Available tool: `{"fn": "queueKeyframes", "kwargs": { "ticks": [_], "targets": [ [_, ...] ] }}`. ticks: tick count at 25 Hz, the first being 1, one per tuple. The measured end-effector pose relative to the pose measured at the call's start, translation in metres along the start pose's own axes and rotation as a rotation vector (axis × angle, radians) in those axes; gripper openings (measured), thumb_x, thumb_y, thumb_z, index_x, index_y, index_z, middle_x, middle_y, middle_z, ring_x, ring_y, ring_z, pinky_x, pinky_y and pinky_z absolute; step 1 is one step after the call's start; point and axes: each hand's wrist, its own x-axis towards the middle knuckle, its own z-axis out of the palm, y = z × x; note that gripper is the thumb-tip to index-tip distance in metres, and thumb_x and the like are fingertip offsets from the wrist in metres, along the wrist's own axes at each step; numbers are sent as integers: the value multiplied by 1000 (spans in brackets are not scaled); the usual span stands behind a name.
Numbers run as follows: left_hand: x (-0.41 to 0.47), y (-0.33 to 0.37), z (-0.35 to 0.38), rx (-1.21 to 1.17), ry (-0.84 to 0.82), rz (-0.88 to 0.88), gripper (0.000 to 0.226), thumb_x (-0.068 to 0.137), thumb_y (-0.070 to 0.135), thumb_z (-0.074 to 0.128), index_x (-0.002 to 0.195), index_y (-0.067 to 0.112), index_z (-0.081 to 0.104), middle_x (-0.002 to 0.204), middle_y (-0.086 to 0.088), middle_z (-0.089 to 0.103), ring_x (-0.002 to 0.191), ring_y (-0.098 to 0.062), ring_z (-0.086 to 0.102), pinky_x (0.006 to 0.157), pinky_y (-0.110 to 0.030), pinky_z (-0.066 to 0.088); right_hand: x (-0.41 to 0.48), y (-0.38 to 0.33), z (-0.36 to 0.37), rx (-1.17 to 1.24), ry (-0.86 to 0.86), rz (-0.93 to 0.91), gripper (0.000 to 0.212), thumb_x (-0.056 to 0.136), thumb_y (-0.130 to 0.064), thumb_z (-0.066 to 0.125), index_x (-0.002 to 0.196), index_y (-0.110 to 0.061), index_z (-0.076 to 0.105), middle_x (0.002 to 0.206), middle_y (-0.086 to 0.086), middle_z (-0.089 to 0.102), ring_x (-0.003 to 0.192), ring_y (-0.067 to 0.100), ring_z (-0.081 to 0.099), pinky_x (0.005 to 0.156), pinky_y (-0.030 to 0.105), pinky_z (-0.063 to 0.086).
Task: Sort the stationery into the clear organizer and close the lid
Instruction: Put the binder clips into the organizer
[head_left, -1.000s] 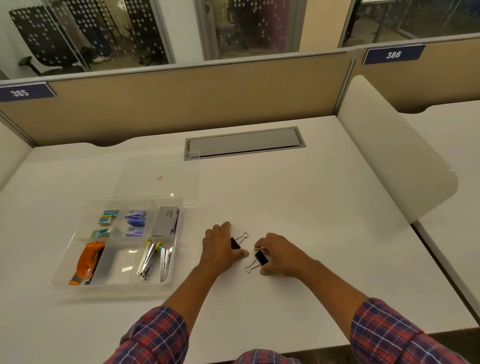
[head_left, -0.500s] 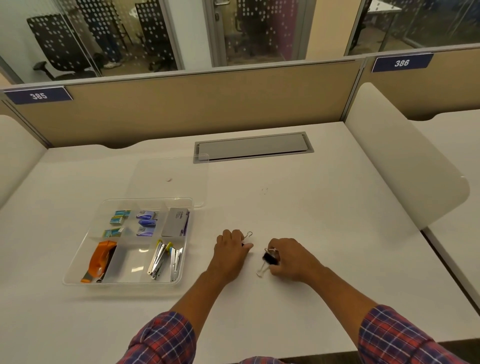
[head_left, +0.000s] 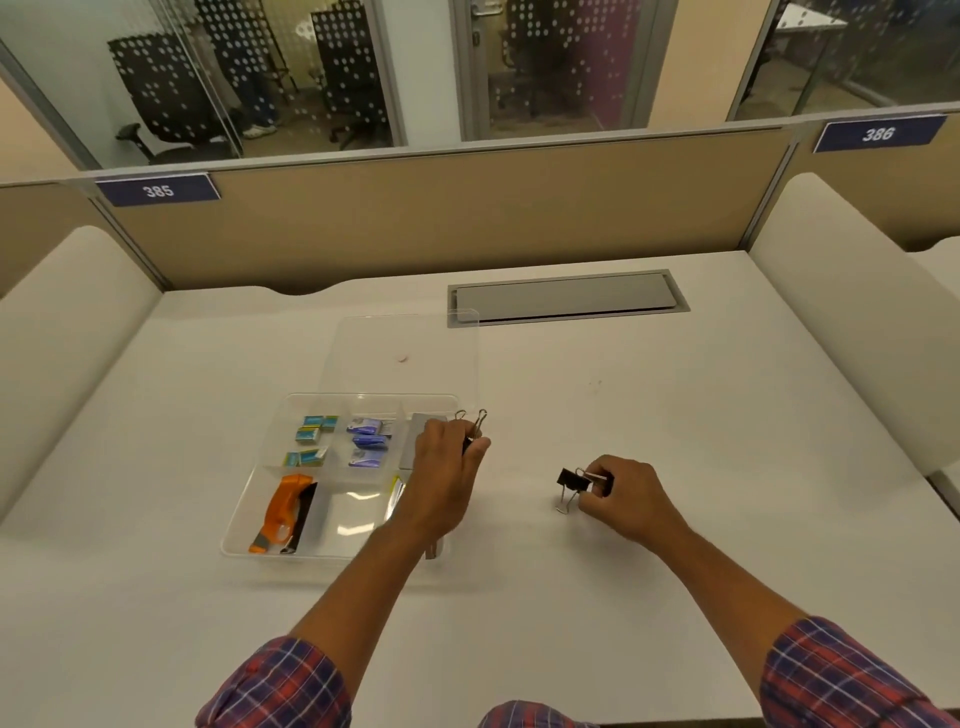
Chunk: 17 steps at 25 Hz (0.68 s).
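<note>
Shifted leftward since the earlier frame, the left grip (head_left: 447, 467) is clamped on one binder clip (head_left: 476, 425) above the right edge of the organizer (head_left: 358, 509), its lid (head_left: 405, 338) open behind, while the right grip (head_left: 631, 499) pinches a second binder clip (head_left: 573, 479) over the desk (head_left: 675, 415).

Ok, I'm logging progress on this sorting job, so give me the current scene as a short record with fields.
left hand: grips a black binder clip with silver wire handles over the right edge of the clear plastic organizer
right hand: pinches a second black binder clip low over the white desk
clear lid: open, lying flat behind the organizer
already sorted: orange stapler, small teal boxes, small purple boxes
not yet done: both clips in, lid closed
</note>
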Motion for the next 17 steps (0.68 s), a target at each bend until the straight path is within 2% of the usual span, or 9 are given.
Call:
{"fn": "queueKeyframes", "kwargs": {
  "ticks": [3, 6, 7, 9, 12, 15, 17],
  "targets": [
    [-6, -27, -32, -35, -57, -56, 18, 108, 30, 40, 99, 20, 52, 103, -5, 49, 99, -22, 45, 87, -33, 40, 11, -44, 22, 76, 7, -28, 16, 60, -34, 65, 75, -29, 67, 66, -8, 66, 58, 3, 57, 53, 17, 44],
    [-10, -53, -65, -120, -20, -75, 24, 110, 28, 36, 96, 16, 52, 94, -4, 53, 88, -18, 50, 76, -22, 43, 21, -98, 53, 92, -32, -113, 18, 60, -35, 63, 77, -29, 67, 66, -9, 67, 59, 3, 58, 52, 13, 43],
    [-11, -62, -77, -129, 8, -77, 26, 110, 28, 35, 96, 16, 53, 91, -1, 54, 84, -14, 51, 71, -16, 41, 22, -118, 66, 83, -61, -146, 18, 61, -35, 64, 78, -28, 67, 67, -8, 66, 59, 4, 58, 52, 14, 44],
    [-14, -81, -99, -104, 63, -75, 28, 111, 30, 36, 97, 14, 54, 89, 0, 54, 81, -11, 49, 69, -16, 39, 24, -154, 90, 46, -134, -214, 17, 64, -33, 67, 79, -25, 67, 69, -6, 66, 59, 7, 58, 54, 22, 47],
    [-19, -108, -126, -85, 129, -87, 26, 110, 26, 39, 96, 11, 56, 90, -8, 57, 84, -14, 50, 71, -23, 40, 24, -203, 128, -140, -239, -369, 19, 70, -30, 71, 82, -17, 65, 75, -4, 64, 69, 14, 58, 60, 34, 49],
    [-26, -132, -144, -61, 144, -97, 25, 109, 25, 39, 99, 12, 57, 95, -7, 59, 91, -20, 52, 80, -33, 44, 24, -231, 164, -416, -342, -472, 25, 78, -33, 70, 96, -17, 64, 88, 0, 62, 79, 18, 57, 66, 35, 50],
    [-33, -145, -150, -45, 123, -104, 23, 109, 28, 39, 102, 17, 57, 97, -4, 59, 94, -23, 54, 82, -36, 46, 26, -239, 183, -601, -361, -532, 26, 79, -35, 69, 99, -18, 64, 91, 2, 64, 79, 21, 58, 65, 35, 47]
  ]
}}
